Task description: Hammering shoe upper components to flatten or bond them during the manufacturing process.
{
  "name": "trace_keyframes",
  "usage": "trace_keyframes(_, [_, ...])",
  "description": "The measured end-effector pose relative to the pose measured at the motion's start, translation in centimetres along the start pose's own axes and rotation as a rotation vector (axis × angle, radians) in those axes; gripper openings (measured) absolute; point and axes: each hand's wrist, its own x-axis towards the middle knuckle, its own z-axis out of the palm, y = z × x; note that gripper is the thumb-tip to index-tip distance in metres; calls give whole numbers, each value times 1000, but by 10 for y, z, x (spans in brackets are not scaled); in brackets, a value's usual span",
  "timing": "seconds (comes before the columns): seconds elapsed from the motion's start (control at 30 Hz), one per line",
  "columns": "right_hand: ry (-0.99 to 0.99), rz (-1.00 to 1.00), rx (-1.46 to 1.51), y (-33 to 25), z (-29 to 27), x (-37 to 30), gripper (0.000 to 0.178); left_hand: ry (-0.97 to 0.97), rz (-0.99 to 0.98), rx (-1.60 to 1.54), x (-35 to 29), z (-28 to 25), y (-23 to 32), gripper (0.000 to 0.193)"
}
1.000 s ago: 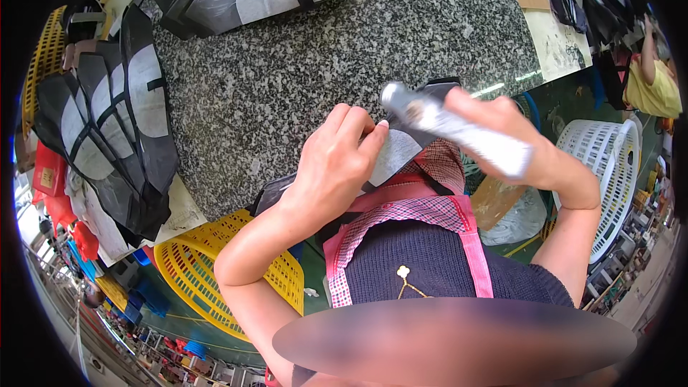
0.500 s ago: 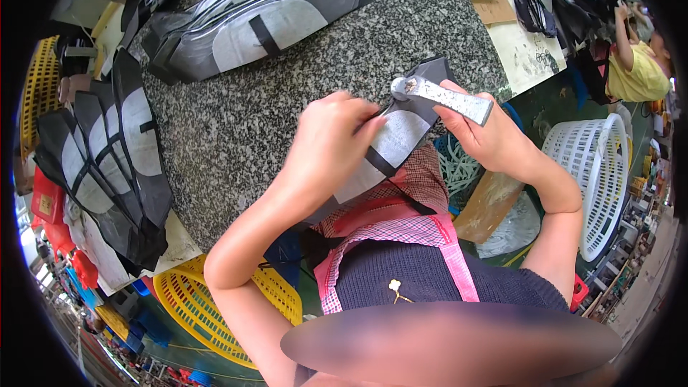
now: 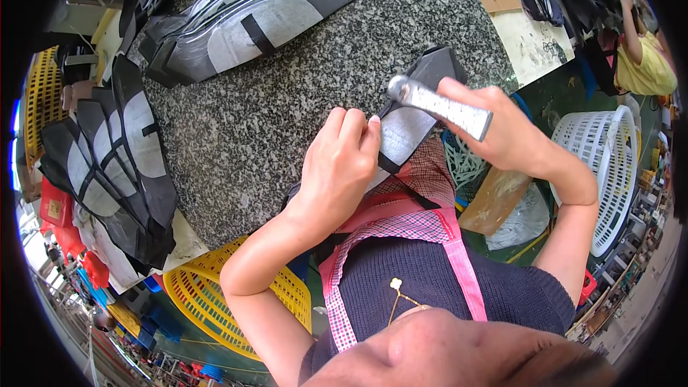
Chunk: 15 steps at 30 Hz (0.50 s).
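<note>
A dark grey, flat panel with a light grey patch and a black strap lies along the near edge of the stone tabletop, partly over my lap. My left hand is closed at its upper left edge, fingers pressed together with the fingertips at the rim. My right hand is wrapped round a metal hammer, slightly blurred. The hammer's rounded end is over the panel's upper edge, just right of my left fingertips. Whether it touches the panel I cannot tell.
On the speckled stone tabletop a stack of similar panels lies at the back; more panels fan out at left. Yellow baskets stand below left, a white basket at right. A person in yellow is far right.
My left hand's fingers have straightened and shifted a little along the panel's edge. The hammer in my right hand has tilted slightly. The whole view has shifted a little.
</note>
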Motion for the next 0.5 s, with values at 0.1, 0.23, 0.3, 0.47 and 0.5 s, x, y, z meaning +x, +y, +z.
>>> trace_keyframes(0.1, [292,-261,-28,-15,-4,-5,16,3,7,33,-2,1,1,25])
trace_keyframes(0.23, [16,-116,72,-5,17,-7,14,29,10,50,-4,3,1,25])
trace_keyframes(0.3, [-3,-120,0,-5,15,-4,12,72,-22,16,-7,6,0,26])
trace_keyframes(0.47, [115,-180,2,-19,16,-5,16,201,-94,-71,-11,8,-3,16])
trace_keyframes(0.5, [-51,-87,82,-19,21,-5,16,202,-100,-68,-14,7,-3,16])
